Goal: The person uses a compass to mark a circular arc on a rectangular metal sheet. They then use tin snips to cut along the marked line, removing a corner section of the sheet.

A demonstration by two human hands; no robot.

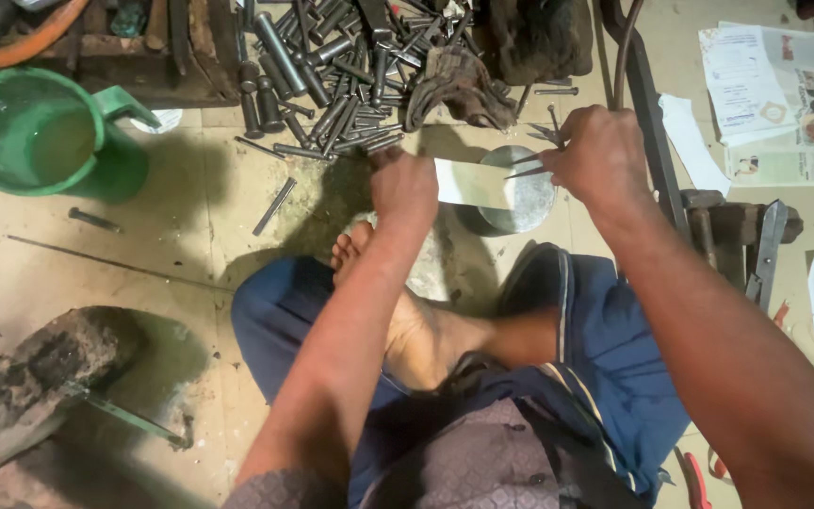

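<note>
I sit cross-legged on a workshop floor. My left hand [403, 186] grips the left end of a shiny metal sheet strip [468, 183] held flat in front of my foot. My right hand [597, 154] is closed around a thin pointed metal tool [531, 170], a pair of dividers or a scriber, whose tips touch the right part of the strip. Under the strip lies a round shiny metal disc or bowl [527, 205].
A pile of dark steel punches and rods [332, 66] lies just beyond my hands, with a dirty rag [459, 85]. A green plastic jug [44, 132] stands far left. Papers [765, 90], metal shears [765, 250] and an iron stake [647, 104] are to the right. A hammer [40, 377] rests near left.
</note>
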